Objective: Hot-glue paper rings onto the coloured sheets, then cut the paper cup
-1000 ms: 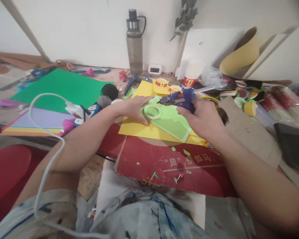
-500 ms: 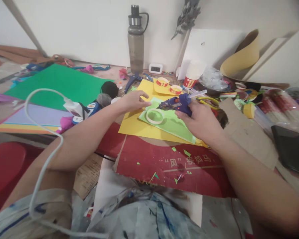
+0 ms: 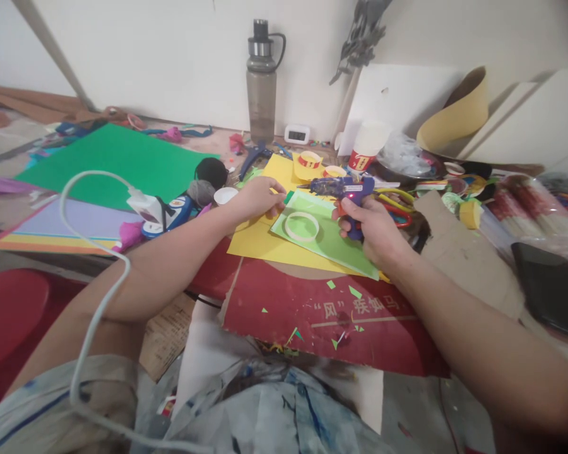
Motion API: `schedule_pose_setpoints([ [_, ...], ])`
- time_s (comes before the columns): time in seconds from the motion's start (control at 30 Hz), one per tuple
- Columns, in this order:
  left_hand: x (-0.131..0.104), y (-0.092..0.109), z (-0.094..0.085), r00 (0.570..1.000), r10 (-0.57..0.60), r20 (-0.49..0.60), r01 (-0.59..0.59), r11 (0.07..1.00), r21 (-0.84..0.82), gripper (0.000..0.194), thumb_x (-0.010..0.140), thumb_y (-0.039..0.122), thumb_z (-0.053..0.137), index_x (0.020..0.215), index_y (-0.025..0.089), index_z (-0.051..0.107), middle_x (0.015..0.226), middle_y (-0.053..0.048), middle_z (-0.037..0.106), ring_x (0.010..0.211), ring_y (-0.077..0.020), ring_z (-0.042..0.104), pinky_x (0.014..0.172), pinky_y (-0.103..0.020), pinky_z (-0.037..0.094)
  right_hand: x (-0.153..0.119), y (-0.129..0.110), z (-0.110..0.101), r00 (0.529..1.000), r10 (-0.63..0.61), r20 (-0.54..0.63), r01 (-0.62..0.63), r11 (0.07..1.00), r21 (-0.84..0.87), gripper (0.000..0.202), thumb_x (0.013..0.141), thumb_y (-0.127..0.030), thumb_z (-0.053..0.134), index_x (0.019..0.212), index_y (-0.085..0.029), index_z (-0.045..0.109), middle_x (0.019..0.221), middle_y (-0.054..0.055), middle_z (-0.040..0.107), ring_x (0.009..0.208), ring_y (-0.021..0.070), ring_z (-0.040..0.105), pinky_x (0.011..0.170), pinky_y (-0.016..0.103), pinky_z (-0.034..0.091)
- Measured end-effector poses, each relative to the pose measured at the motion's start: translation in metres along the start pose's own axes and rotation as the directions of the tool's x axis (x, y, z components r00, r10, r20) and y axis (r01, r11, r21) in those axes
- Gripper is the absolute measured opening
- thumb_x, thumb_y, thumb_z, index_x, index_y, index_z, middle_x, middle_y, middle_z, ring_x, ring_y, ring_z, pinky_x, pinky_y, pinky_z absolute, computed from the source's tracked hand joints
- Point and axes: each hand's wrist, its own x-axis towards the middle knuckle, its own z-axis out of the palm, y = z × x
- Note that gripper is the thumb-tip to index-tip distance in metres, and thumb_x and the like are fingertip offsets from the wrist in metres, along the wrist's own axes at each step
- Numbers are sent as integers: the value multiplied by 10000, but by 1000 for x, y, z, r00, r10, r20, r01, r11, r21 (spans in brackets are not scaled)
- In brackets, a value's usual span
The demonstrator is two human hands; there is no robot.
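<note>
My right hand [image 3: 376,230] is wrapped round the handle of a blue glue gun [image 3: 343,188], whose nozzle points left. Below the nozzle, a pale paper ring [image 3: 301,227] rests on light green paper [image 3: 334,249]. Beneath that lies a larger yellow sheet [image 3: 250,243]. My left hand [image 3: 259,200] is by the upper left corner of the green paper, fingers bent and apart. Whether its fingertips touch the paper is hard to see. Behind the gun, two yellow rings with red bands, one a ring [image 3: 309,161] in plain view, sit on the yellow sheet.
Red cardboard [image 3: 312,321] with green scraps lies at the front edge. A tall bottle [image 3: 261,94], a small clock [image 3: 296,133] and paper cups [image 3: 363,151] stand behind. Green sheet [image 3: 118,161] and a white cable [image 3: 92,321] are left; scissors [image 3: 395,202] and a phone [image 3: 551,287] are right.
The glue gun has been raised away from the pale ring and turned more upright. My left hand has come nearer the green paper's corner, where a darker green edge now shows.
</note>
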Motion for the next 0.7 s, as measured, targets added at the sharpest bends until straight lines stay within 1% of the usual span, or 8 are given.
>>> schedule_pose_setpoints([
  [0.13, 4, -1, -1, 997, -61, 55, 67, 991, -117, 223, 829, 283, 892, 889, 190, 698, 653, -9, 696, 515, -101, 530, 560, -284, 374, 4, 7, -2, 999, 34, -12, -34, 999, 35, 488, 704, -565, 846, 890, -252, 522, 779, -30, 652, 552, 95, 471, 517, 249, 444],
  [0.23, 1, 1, -1, 995, -54, 82, 54, 999, 2, 210, 860, 356, 848, 804, 200, 719, 526, 32, 566, 479, -99, 460, 552, -287, 320, 4, 8, -2, 1000, 19, -9, -19, 999, 26, 475, 717, -558, 842, 895, -252, 526, 782, -28, 654, 556, 98, 479, 519, 253, 446],
  [0.3, -1, 3, 0, 995, -50, 83, 39, 992, 119, 313, 891, 410, 798, 691, 205, 672, 491, 34, 517, 457, -96, 417, 545, -290, 290, 4, 7, -1, 1000, 11, -9, -11, 999, 37, 470, 711, -548, 849, 894, -251, 533, 769, -32, 653, 553, 97, 471, 513, 252, 440],
  [0.37, -3, 6, 1, 996, -40, 80, 28, 988, 153, 388, 906, 414, 773, 626, 208, 602, 486, 33, 501, 451, -92, 397, 541, -287, 269, 3, 6, 1, 1000, -8, -19, 9, 999, 52, 471, 703, -547, 854, 885, -253, 534, 756, -36, 651, 549, 97, 463, 507, 251, 433],
  [0.47, -4, 11, 0, 996, -1, 95, 0, 1000, 8, 412, 902, 347, 796, 624, 205, 527, 512, 40, 496, 468, -80, 416, 539, -263, 280, 1, -1, 2, 996, -77, -53, 79, 996, 46, 450, 720, -560, 834, 865, -261, 531, 756, -30, 655, 553, 107, 461, 505, 263, 433],
  [0.57, -6, 17, -12, 995, 38, 92, -21, 982, -186, 410, 869, 333, 854, 681, 203, 513, 539, 57, 463, 476, -64, 431, 503, -230, 272, -5, -15, 0, 978, -164, -126, 168, 986, 23, 372, 789, -544, 781, 879, -267, 550, 802, -10, 680, 579, 122, 473, 534, 282, 458],
  [0.63, -8, 20, -22, 996, 75, 47, -59, 956, -289, 415, 837, 370, 886, 735, 205, 519, 569, 54, 480, 485, -61, 450, 466, -212, 259, -10, -26, -3, 962, -218, -163, 222, 975, 7, 314, 852, -527, 737, 887, -272, 557, 838, 9, 690, 597, 132, 482, 554, 297, 473],
  [0.7, -9, 22, -31, 992, 128, -13, -123, 918, -378, 390, 828, 410, 886, 810, 209, 552, 631, 41, 542, 513, -64, 489, 448, -199, 308, -14, -35, -6, 946, -269, -183, 278, 960, 28, 279, 898, -506, 713, 877, -278, 553, 870, 17, 694, 610, 134, 482, 574, 308, 483],
])
